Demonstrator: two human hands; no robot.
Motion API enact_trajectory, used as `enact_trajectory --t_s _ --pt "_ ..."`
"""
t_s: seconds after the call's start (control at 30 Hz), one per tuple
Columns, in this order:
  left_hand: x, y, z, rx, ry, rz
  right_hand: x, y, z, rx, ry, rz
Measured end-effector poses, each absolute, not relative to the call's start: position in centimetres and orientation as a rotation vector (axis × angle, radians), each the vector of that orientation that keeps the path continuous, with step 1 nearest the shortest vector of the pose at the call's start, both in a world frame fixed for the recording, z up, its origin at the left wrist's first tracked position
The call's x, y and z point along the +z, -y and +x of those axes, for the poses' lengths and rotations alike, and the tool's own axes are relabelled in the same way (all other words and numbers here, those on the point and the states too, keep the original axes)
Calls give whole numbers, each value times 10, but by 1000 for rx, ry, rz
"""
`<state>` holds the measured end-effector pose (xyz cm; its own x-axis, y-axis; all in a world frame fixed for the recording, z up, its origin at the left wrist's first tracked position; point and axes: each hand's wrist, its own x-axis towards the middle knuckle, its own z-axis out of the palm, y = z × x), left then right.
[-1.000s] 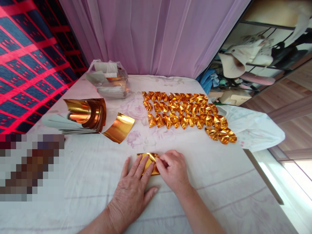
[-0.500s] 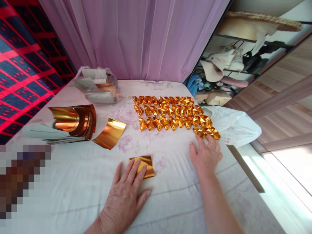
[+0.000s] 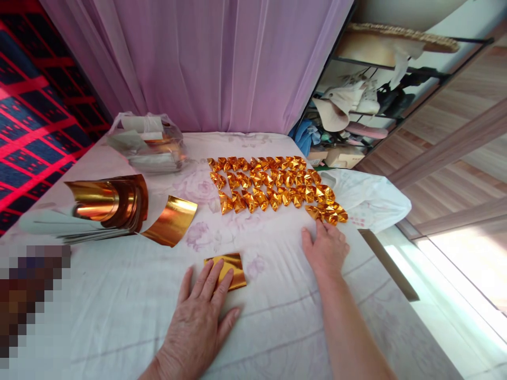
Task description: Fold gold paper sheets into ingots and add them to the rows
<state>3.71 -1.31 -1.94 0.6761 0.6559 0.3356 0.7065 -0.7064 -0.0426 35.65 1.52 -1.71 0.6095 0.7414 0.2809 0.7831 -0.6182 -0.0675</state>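
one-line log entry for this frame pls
left hand: flat on folded gold foil sheet | right hand: open, at rows of folded gold foil pieces | surface: white cloth

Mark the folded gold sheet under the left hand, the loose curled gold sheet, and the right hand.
folded gold sheet (image 3: 232,268): head view, bare right half.
loose curled gold sheet (image 3: 171,221): head view, middle.
right hand (image 3: 325,248): head view, back of hand.

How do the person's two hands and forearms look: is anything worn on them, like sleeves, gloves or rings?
Both the left hand and the right hand are bare, with no gloves. The forearms show no sleeves as far as the picture reaches. No ring, watch or bracelet is visible. The fingernails look short and unpainted.
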Motion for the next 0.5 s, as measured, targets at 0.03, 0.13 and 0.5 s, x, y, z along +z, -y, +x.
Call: enact_trajectory --t_s 0.03,0.13,0.5 --pt "-19 13 37 -447 1111 -2717 -19 -15 358 -334 1271 -2652" --pt "-19 13 37 -457 1107 -2715 -23 -15 360 -337 1272 -2643" --pt "-21 11 37 -470 1100 -2724 -23 -16 363 -255 1196 -2668"
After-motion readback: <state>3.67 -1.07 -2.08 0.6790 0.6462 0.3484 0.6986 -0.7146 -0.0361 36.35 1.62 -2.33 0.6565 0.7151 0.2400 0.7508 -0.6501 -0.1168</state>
